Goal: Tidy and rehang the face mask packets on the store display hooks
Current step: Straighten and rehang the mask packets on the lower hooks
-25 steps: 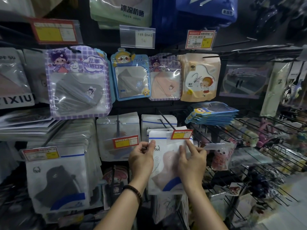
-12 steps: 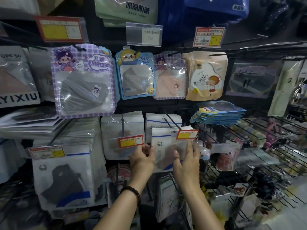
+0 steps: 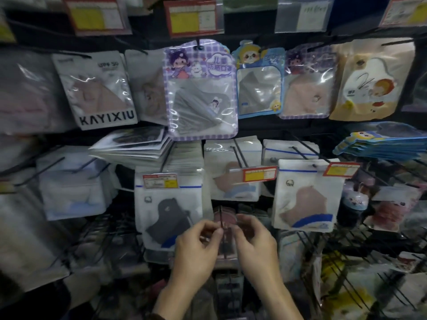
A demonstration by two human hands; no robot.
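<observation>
A white packet with a pink mask (image 3: 305, 195) hangs on its hook behind a red and yellow price tag (image 3: 341, 169); no hand touches it. Below and left of it, a black hook (image 3: 220, 219) carries blurred reddish packets (image 3: 227, 241). My left hand (image 3: 198, 248) pinches thumb and forefinger at the top of the front reddish packet, just left of the hook. On the hook's right side, my right hand (image 3: 254, 243) curls its fingers on the same packet. A white packet with a grey mask (image 3: 168, 213) hangs just left of my hands.
Cartoon-printed mask packets, such as a purple checked one (image 3: 201, 88), fill the upper row under price tags (image 3: 193, 17). A stack of blue packets (image 3: 381, 144) lies on hooks at right. Bare black wire hooks (image 3: 360, 255) jut out at the lower right.
Both hands have let go of the white packet with the pink mask, which now hangs on its hook, and dropped to the lower hook's reddish packets. The view has shifted left and closer.
</observation>
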